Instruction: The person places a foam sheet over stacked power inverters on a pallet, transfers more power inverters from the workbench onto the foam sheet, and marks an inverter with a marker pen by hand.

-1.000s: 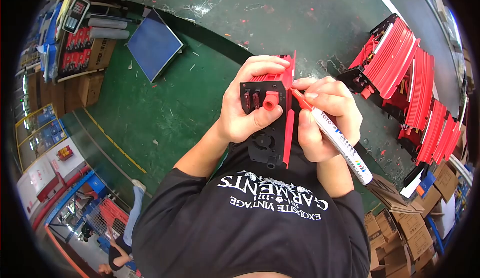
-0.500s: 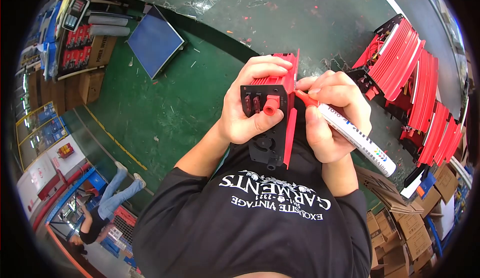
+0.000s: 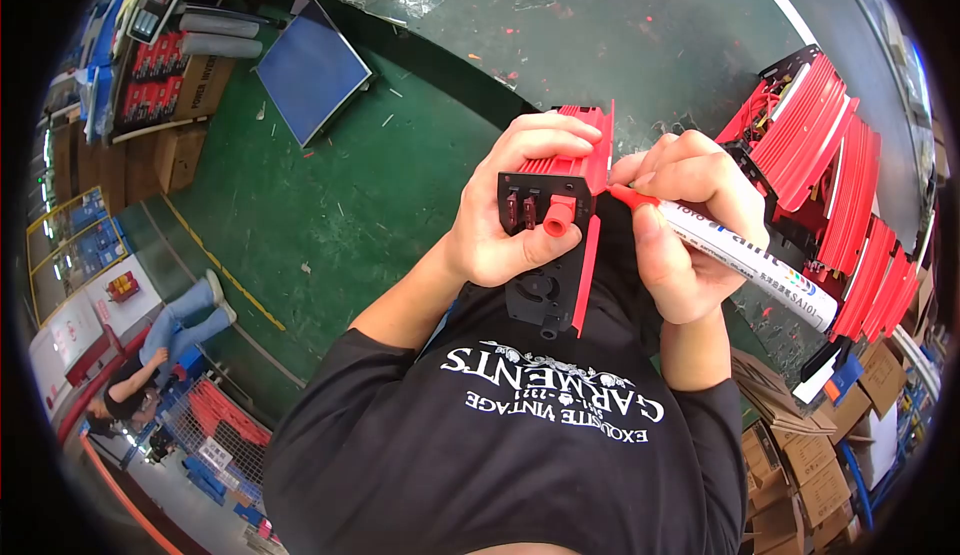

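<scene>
My left hand [image 3: 485,230] is wrapped round a red power inverter [image 3: 572,167], its thumb lying by a red terminal [image 3: 560,217] on the black end plate. Fuses and a fan grille show on that black side. Pinched in my right hand [image 3: 680,280] is a white paint marker [image 3: 752,258] with a red tip end. The tip end [image 3: 632,197] points at the inverter's edge, close beside it; whether it touches I cannot tell. My right fingertips are near the red casing.
More red inverters [image 3: 805,130] stand in a row on the green worktop at right. Cardboard boxes [image 3: 815,475] are stacked lower right. A blue panel [image 3: 312,75] lies at upper left, near a carton [image 3: 200,85] with inverters. Another person [image 3: 165,340] is at far left.
Both hands, the inverter and the marker have shifted slightly right in view. The marker still points at the inverter's edge. The person at far left has changed position.
</scene>
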Demonstrator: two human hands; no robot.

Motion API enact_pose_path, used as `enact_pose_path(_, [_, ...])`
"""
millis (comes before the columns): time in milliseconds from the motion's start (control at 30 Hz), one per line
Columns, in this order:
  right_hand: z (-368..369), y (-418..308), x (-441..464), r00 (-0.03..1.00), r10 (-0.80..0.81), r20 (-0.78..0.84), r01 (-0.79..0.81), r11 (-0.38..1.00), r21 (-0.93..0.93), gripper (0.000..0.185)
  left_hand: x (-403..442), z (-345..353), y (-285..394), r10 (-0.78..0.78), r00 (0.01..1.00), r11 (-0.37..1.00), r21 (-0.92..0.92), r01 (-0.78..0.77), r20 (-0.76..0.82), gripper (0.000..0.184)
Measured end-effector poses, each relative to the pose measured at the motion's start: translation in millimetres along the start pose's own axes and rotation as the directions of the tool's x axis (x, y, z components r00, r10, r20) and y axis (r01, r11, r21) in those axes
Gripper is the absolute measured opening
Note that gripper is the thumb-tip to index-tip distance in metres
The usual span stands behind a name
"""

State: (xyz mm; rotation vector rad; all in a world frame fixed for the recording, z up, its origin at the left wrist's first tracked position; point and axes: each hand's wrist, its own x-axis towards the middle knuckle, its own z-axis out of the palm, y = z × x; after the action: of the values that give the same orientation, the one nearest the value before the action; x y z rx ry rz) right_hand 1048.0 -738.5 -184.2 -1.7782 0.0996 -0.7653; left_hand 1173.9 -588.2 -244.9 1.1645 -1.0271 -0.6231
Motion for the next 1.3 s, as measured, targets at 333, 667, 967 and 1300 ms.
enact_pose_path(333, [-1.0, -5.0, 6.3, 0.999, 0.035, 0.035, -0.034, 0.999, -0.032, 0.01, -3.6, 1.5, -3.5, 0.004, 1.0, 0.999, -0.041, -0.005, -0.024, 0.057])
enact_pose_path(667, [6.5, -2.0, 8.8, 0.999, 0.017, -0.031, -0.017, 1.0, 0.014, 0.009, -6.5, -0.1, -6.3, 0.033, 0.999, 0.999, 0.005, -0.033, -0.016, 0.06])
enact_pose_path(967, [1.5, -5.3, 8.1, 0.989, 0.14, 0.041, -0.143, 0.987, 0.069, 0.009, -7.6, -2.8, -7.6, 0.06, 0.998, 0.998, 0.035, -0.06, 0.0, 0.06])
enact_pose_path(1300, [4.3, -2.8, 9.0, 0.983, 0.173, 0.055, -0.178, 0.978, 0.11, 0.013, -10.5, -3.6, -10.1, 0.086, 0.996, 0.995, 0.042, -0.086, -0.001, 0.06])
